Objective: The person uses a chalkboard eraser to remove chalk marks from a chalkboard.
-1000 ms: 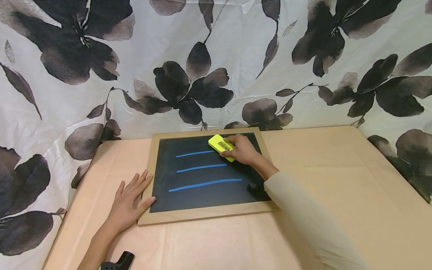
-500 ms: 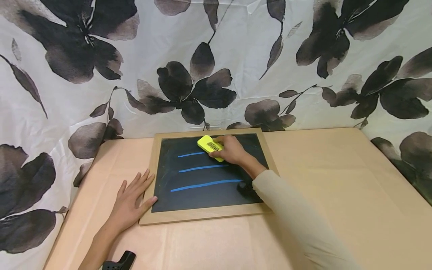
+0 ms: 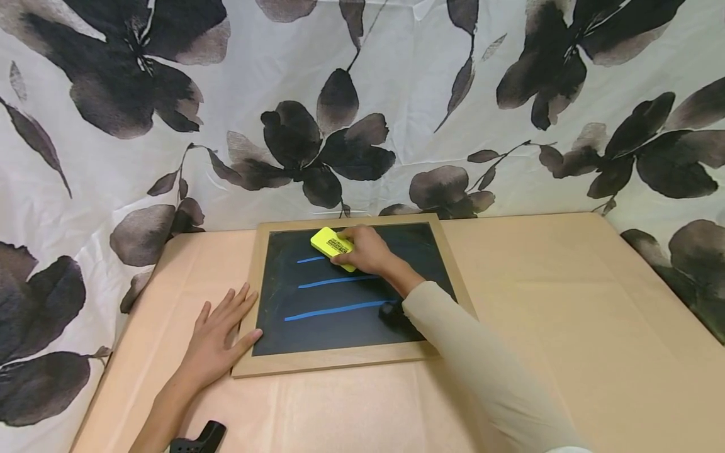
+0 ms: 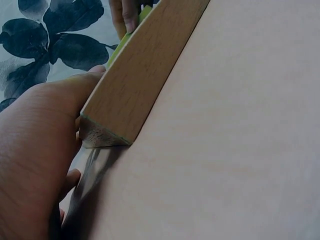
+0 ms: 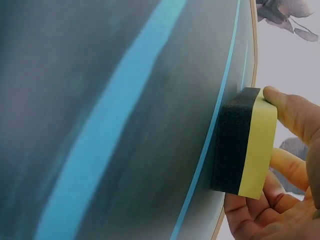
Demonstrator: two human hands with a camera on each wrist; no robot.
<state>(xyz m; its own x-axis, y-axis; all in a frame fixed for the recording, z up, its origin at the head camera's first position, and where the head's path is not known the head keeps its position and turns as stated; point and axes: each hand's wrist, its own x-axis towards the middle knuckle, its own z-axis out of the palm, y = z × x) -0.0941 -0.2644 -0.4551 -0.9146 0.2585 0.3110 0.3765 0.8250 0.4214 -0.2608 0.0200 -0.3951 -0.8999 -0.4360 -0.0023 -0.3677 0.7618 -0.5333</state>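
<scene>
Eraser (image 3: 329, 246) pinched in right hand (image 3: 369, 253), at chalkboard's (image 3: 334, 297) eleven o'clock, across top blue line (image 3: 310, 259). Left hand (image 3: 218, 343) lies spread, thumb on frame (image 3: 340, 358) at eight o'clock. Chalkboard could skid if sideways pressure outdoes that bracing; sleeve (image 3: 476, 352), four o'clock, might smear bottom blue line (image 3: 340, 309) if it dips.

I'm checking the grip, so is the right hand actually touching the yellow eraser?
Touching. The right wrist view shows it: the right hand has its thumb against one end of the yellow eraser, with no gap.
</scene>
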